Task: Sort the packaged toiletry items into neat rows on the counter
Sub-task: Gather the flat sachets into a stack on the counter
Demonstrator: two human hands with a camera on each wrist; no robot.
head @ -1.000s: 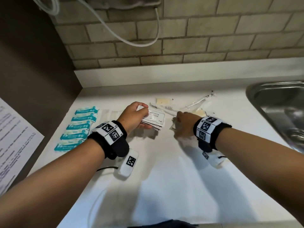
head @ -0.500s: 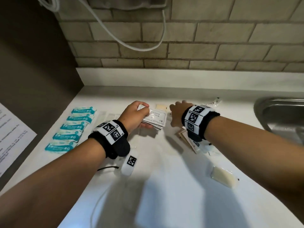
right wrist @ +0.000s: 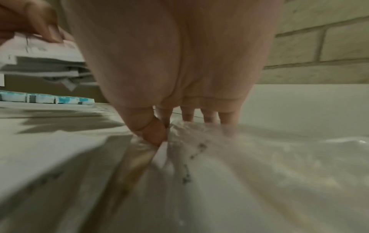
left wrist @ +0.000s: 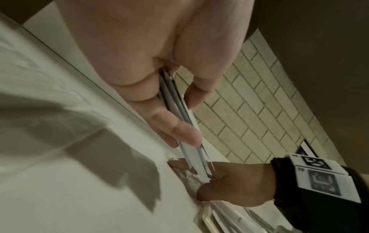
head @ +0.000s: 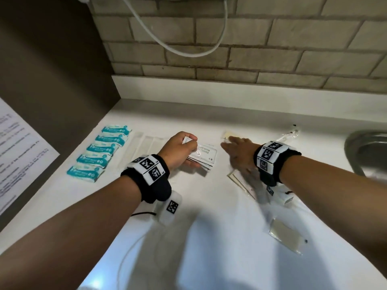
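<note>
1. A stack of flat white sachets printed with dark lettering (head: 202,156) sits at the centre of the white counter (head: 219,237), held just above it by the left hand (head: 178,150), whose thumb presses on top while the fingers curl under the stack.
2. The left wrist view shows what the head view hides: the sachets (left wrist: 179,110) seen edge-on as several thin sheets fanned apart, pinched between thumb and fingers.
3. At 3 o'clock from the stack, the right hand (head: 240,155) reaches flat over loose clear-wrapped items, fingers stretched out toward a small pale yellow packet (head: 229,133) at its 12 o'clock.
4. The right wrist view adds that the straight fingers (right wrist: 187,113) and thumb tip touch crinkled clear wrapping (right wrist: 199,138) on the counter; motion blur hides whether anything is pinched.
5. Under the right wrist, at 5 o'clock from the stack, cream flat packets (head: 240,183) lie partly covered by the arm.
6. At 9 o'clock from the stack, long clear plastic sleeves (head: 146,147) lie side by side, and beyond them five teal-and-white wrapped packets (head: 98,152) form a neat column.
7. A clear rectangular sachet (head: 287,235) lies alone at 4 o'clock, near the counter's front.
8. A clear-wrapped thin white item (head: 290,133) lies at 2 o'clock, near a steel sink (head: 356,147) at the right edge.
9. A beige brick wall (head: 251,49) with a hanging white cable (head: 178,51) stands at 12 o'clock.
</note>
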